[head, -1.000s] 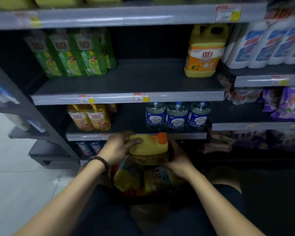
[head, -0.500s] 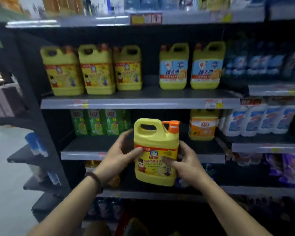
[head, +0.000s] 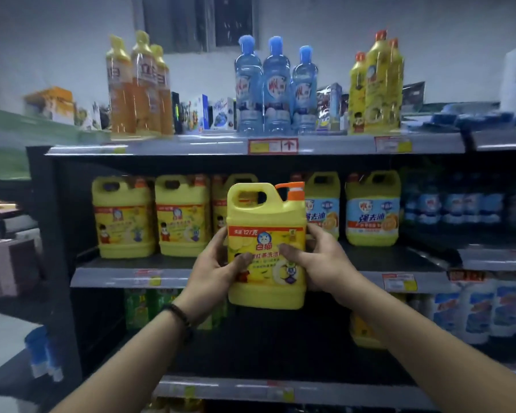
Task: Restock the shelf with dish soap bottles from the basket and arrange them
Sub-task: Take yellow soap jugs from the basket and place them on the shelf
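Holding the yellow dish soap bottle upright, my left grip and right grip both curled round its sides, thumbs on the label. It's in the air before the middle shelf, fronting matching jugs.

Six yellow jugs (one held), three blue bottles.
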A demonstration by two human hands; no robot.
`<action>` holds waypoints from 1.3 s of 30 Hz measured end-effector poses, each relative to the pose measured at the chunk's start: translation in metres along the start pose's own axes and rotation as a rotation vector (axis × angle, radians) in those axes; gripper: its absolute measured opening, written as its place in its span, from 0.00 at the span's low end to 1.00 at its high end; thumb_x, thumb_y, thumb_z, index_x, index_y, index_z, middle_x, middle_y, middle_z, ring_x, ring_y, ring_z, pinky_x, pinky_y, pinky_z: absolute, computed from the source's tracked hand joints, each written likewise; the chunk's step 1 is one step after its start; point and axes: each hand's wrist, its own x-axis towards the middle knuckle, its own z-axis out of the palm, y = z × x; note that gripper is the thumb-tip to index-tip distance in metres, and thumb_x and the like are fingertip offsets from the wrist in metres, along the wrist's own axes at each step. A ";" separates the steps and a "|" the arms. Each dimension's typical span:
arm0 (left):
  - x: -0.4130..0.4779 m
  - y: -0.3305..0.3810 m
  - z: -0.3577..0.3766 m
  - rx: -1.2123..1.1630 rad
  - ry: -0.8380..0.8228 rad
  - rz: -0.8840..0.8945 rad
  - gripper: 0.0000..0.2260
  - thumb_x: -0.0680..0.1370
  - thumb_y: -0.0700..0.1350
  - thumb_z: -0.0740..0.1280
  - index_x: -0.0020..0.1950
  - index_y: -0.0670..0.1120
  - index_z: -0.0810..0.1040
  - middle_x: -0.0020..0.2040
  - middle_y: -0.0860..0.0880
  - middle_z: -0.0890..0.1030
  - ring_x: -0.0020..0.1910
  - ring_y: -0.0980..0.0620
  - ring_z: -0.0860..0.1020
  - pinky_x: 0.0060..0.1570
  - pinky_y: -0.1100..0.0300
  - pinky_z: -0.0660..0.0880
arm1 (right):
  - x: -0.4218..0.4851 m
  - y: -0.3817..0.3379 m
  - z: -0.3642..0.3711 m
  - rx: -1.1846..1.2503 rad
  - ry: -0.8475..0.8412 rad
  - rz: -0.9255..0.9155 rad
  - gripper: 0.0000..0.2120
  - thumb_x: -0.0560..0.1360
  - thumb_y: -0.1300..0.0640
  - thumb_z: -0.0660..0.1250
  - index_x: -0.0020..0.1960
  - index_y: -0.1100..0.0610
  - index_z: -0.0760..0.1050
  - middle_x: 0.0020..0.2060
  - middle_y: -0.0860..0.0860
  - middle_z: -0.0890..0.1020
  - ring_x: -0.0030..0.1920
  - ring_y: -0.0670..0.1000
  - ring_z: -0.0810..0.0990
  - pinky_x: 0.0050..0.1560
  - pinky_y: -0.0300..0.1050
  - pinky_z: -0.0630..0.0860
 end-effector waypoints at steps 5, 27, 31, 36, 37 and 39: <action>0.064 0.002 -0.021 -0.019 0.034 -0.002 0.31 0.78 0.46 0.75 0.79 0.57 0.69 0.65 0.51 0.84 0.64 0.49 0.83 0.62 0.42 0.82 | 0.061 -0.012 0.016 0.009 0.014 0.027 0.18 0.76 0.52 0.78 0.62 0.47 0.76 0.54 0.49 0.88 0.50 0.53 0.89 0.44 0.59 0.87; 0.124 -0.072 -0.029 0.628 0.150 -0.064 0.46 0.76 0.56 0.73 0.86 0.53 0.48 0.75 0.44 0.61 0.74 0.40 0.67 0.75 0.46 0.68 | 0.196 0.068 0.064 -0.539 0.063 -0.128 0.25 0.76 0.50 0.77 0.70 0.45 0.71 0.61 0.47 0.84 0.60 0.50 0.83 0.63 0.58 0.81; 0.120 -0.065 -0.037 0.691 0.103 -0.073 0.40 0.80 0.51 0.72 0.86 0.51 0.53 0.77 0.43 0.62 0.75 0.41 0.67 0.74 0.51 0.66 | 0.187 0.070 0.061 -0.663 0.006 -0.075 0.28 0.75 0.50 0.78 0.71 0.47 0.70 0.64 0.49 0.83 0.62 0.53 0.83 0.63 0.58 0.81; 0.098 -0.058 -0.036 0.824 0.101 0.000 0.28 0.79 0.52 0.72 0.78 0.54 0.69 0.73 0.47 0.70 0.73 0.41 0.70 0.71 0.44 0.72 | 0.153 0.054 0.051 -0.688 0.007 -0.057 0.23 0.80 0.49 0.73 0.71 0.53 0.72 0.58 0.48 0.81 0.57 0.50 0.81 0.52 0.45 0.77; 0.089 -0.055 -0.035 0.825 0.104 0.028 0.25 0.79 0.52 0.72 0.75 0.55 0.71 0.71 0.48 0.72 0.72 0.43 0.71 0.69 0.44 0.74 | 0.142 0.050 0.048 -0.692 0.017 -0.076 0.21 0.81 0.48 0.72 0.70 0.54 0.73 0.55 0.48 0.81 0.53 0.48 0.81 0.48 0.43 0.76; 0.068 -0.051 -0.030 0.806 0.108 0.103 0.19 0.79 0.51 0.72 0.69 0.58 0.75 0.67 0.51 0.74 0.69 0.46 0.73 0.67 0.46 0.76 | 0.117 0.044 0.045 -0.688 0.037 -0.114 0.19 0.80 0.49 0.73 0.68 0.55 0.75 0.53 0.49 0.83 0.50 0.47 0.81 0.47 0.43 0.77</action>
